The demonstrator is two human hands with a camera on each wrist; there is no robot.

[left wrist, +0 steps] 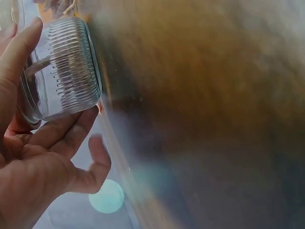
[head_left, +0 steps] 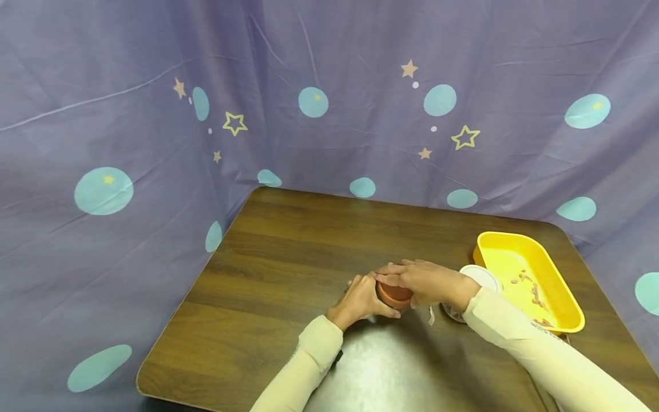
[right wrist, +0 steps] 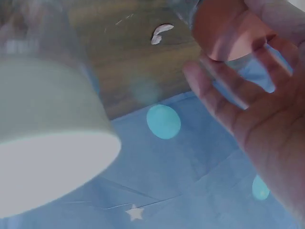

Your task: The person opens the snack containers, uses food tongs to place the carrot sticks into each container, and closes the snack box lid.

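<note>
A clear ribbed glass jar (left wrist: 74, 67) with an orange-brown lid (head_left: 395, 294) stands on the wooden table near its front. My left hand (head_left: 358, 298) grips the jar from the left, thumb on one side and fingers on the other. Something brownish shows through the glass, too unclear to name. From the right, my right hand (head_left: 424, 281) holds the lid; in the right wrist view its fingers and thumb lie around the lid's edge. The lid appears to sit on the jar.
Just right of the hands stands a clear container with a white lid (head_left: 480, 276), partly behind the right wrist. Beyond it lies a yellow tray (head_left: 496, 257) with small reddish-brown pieces (head_left: 535, 293). A small pale curled scrap (head_left: 431, 316) lies on the table (head_left: 288, 257). A patterned curtain hangs behind.
</note>
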